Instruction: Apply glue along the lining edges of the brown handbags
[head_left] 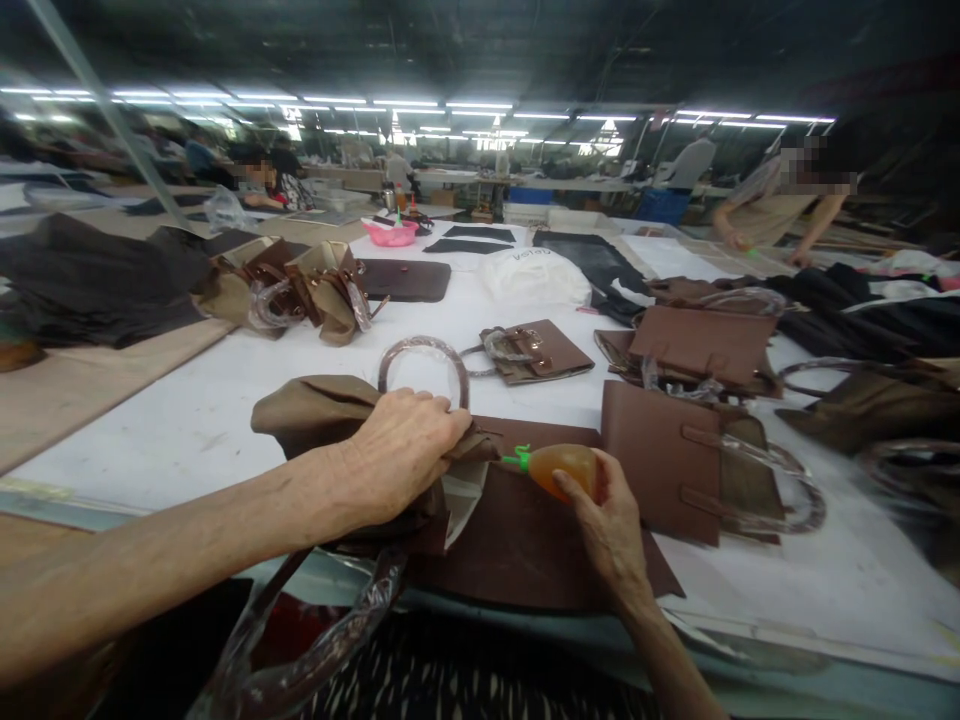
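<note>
My left hand (pixel 409 450) is closed on the folded top of an unfinished handbag (pixel 319 405) of olive-brown cloth and brown leather. One plastic-wrapped handle (pixel 424 345) arches up behind that hand; another handle (pixel 352 625) hangs over the table's front edge. In my right hand (pixel 611 510) is a squeeze bottle (pixel 562 472) of amber liquid, lying on its side with its green nozzle (pixel 517 457) pointing left at the bag's edge. Whether the tip touches the cloth I cannot tell. Below the bottle, a flat brown leather panel (pixel 517 550) spreads across the table front.
Brown bags (pixel 660 450) with wrapped handles lie at right, and a smaller bag (pixel 547 350) lies ahead. Two bags (pixel 326 285) stand at back left. Farther off are a pink basket (pixel 390 233) and a white plastic bag (pixel 536 280). A co-worker (pixel 780 205) leans over the table at right.
</note>
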